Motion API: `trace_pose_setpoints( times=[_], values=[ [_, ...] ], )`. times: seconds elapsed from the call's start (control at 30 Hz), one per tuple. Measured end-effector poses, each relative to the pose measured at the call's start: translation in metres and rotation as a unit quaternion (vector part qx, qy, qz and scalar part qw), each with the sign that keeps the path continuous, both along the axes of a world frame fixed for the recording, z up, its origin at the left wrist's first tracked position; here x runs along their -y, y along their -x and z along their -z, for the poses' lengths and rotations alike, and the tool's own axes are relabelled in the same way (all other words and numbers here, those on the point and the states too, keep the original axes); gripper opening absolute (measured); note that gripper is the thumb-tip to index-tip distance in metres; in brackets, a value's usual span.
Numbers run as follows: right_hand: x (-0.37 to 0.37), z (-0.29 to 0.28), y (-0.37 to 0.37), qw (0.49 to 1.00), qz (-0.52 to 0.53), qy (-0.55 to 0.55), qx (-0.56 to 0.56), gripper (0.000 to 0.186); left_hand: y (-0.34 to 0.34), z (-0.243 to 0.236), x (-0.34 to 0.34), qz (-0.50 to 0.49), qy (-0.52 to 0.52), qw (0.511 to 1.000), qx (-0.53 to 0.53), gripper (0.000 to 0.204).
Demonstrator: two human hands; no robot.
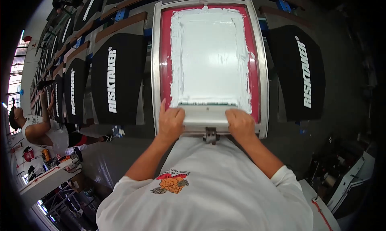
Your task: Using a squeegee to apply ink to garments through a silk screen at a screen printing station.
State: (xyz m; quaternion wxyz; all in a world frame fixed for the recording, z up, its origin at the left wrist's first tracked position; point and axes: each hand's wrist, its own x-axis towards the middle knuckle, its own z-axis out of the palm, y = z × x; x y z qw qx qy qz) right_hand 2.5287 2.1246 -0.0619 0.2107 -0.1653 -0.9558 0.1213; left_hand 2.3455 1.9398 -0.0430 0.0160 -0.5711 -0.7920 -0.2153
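Note:
A wide metal-handled squeegee [207,115] lies across the near end of a screen printing frame [157,74]. My left hand [171,121] is closed around its left end, with the index finger stretched forward along the red border. At the other end, my right hand [241,122] grips it with curled fingers. White ink [209,58] covers the middle of the screen, thick and ragged along its sides. The squeegee's blade edge is mostly hidden beneath its handle. Just below the frame's near edge, a metal clamp [210,135] sits in front of my shirt.
Black garment pieces with white lettering lie on boards either side: one to the left [116,74], one to the right [299,70]. More boards run away at the far left. Another person [44,128] stands there near a cluttered white table [52,174].

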Motion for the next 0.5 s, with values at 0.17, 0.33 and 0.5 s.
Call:
trace_pose_setpoints(
  times=[0.17,0.33,0.5],
  values=[
    [-0.162,0.022,0.139,0.992,0.048,-0.109,0.032,0.009,0.153,0.037,-0.163,0.019,-0.09,0.984,-0.154,0.016],
    [-0.233,-0.034,0.212,0.973,0.083,-0.045,0.209,0.024,0.219,-0.019,-0.249,-0.049,0.09,0.99,-0.093,0.017],
    [-0.094,-0.054,0.085,0.946,0.028,0.113,0.303,0.028,0.106,-0.043,-0.092,0.046,0.176,0.982,-0.058,0.015]
  ],
)
